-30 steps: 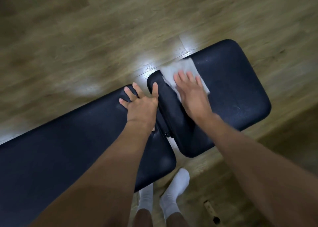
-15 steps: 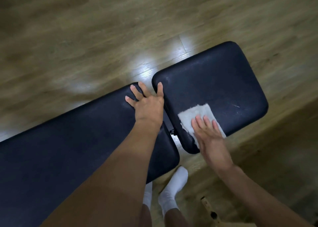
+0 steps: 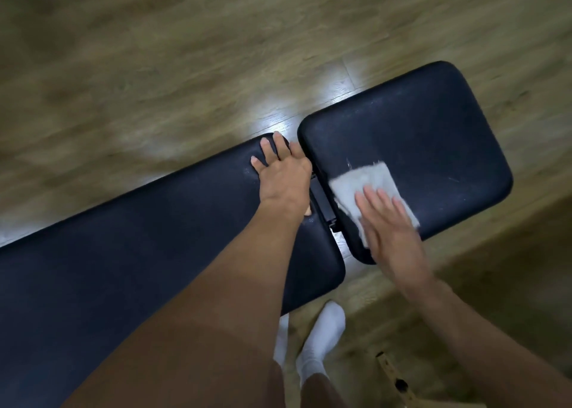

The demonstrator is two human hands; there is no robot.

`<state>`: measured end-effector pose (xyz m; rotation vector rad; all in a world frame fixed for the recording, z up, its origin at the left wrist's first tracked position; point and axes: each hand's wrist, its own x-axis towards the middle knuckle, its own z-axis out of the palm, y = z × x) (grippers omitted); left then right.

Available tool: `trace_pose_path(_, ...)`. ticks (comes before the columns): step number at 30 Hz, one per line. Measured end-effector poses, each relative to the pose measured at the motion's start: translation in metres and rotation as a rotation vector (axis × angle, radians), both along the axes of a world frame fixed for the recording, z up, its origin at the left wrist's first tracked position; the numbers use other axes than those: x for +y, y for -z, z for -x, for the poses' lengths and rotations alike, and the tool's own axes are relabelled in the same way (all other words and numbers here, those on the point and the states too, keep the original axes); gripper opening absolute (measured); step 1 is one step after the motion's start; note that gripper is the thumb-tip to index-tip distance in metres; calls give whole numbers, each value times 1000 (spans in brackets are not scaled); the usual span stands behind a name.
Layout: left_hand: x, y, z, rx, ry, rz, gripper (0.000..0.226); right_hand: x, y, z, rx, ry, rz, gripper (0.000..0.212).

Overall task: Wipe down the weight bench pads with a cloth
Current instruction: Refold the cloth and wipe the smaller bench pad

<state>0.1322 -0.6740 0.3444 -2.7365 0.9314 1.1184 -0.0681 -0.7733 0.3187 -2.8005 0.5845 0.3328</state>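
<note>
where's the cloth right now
In the head view, the cloth lies flat on the shorter pad, at its near-left corner, pinned under the right hand beside the gap to the long pad.

Cloth (image 3: 370,180): pale grey, frayed, flat beneath the right hand (image 3: 391,234). Seat pad (image 3: 433,135): dark, rounded, under that hand. Back pad (image 3: 139,237): long, dark, under the left hand (image 3: 283,175).
</note>
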Motion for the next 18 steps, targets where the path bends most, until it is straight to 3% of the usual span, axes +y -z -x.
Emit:
trace_pose_path(4, -1, 3, 3, -24, 3, -6, 132, 13, -10, 54, 80, -8, -49, 46)
trace_pose_path(9, -9, 6, 3, -36, -8, -28, 126, 3, 8, -48, 50, 25, 32, 44)
trace_pose_path(13, -7, 3, 1, -24, -11, -28, 133, -8, 18, -152, -39, 134, -21, 48)
trace_pose_path(18, -2, -3, 3, -9, 27, 16, 137, -4, 20, -129, 16, 26, 57, 52)
